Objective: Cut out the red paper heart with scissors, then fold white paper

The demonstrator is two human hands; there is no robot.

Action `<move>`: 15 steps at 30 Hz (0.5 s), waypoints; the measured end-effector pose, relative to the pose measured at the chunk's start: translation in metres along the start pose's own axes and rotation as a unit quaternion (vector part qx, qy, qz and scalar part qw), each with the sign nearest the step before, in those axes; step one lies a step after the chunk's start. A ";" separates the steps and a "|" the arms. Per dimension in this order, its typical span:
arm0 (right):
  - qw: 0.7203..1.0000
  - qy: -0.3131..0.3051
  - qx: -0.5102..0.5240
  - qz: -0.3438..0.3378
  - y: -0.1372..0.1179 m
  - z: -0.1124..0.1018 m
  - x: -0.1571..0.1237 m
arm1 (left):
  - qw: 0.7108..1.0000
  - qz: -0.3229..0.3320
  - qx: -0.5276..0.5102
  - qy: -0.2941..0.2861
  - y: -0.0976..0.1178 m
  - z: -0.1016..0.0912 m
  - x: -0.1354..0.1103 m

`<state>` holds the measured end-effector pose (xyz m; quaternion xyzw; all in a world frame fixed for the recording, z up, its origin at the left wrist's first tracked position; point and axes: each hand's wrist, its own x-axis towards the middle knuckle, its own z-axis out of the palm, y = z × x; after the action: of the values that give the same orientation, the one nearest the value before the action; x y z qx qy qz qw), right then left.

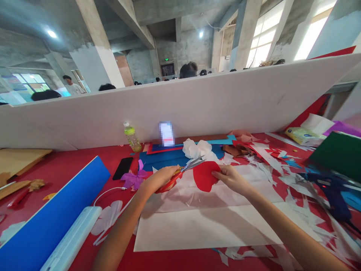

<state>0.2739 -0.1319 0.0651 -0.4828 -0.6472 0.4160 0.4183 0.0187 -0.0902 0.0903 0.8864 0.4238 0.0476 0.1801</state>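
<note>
My left hand (168, 174) is closed round the orange handles of a pair of scissors (194, 162), whose blades point right and look slightly parted. Between the fingers and thumb of my right hand (229, 176) is a red paper piece (204, 177) with a rounded outline. The blades lie at its upper left edge; whether they touch it I cannot tell. Both hands are above a large white sheet (208, 227) with small white scraps on it. Just behind the red piece sits a white paper flower (197, 148).
Left of the sheet are a purple paper flower (135, 177), a black phone (123, 168) and a blue board (60, 210). A bottle (132, 137) and a lit screen (167, 133) stand by the white partition (93, 124). Paper scraps and a glue gun (334, 192) lie right.
</note>
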 end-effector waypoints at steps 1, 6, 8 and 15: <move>1.000 -0.003 -0.002 -0.002 0.000 0.000 0.000 | 1.000 0.003 -0.006 -0.006 0.001 -0.001 -0.001; 1.000 -0.011 -0.012 0.002 -0.001 -0.002 -0.001 | 0.999 -0.003 -0.030 -0.027 0.002 -0.001 -0.002; 1.000 -0.015 -0.016 0.006 0.000 -0.002 0.000 | 0.999 -0.001 -0.020 -0.027 0.003 0.000 -0.001; 0.999 -0.027 -0.025 -0.009 0.010 -0.004 0.001 | 1.000 0.015 0.020 -0.016 0.005 -0.002 0.000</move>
<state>0.2796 -0.1282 0.0573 -0.4759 -0.6731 0.4083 0.3922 0.0216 -0.0929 0.0940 0.8965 0.4088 0.0279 0.1686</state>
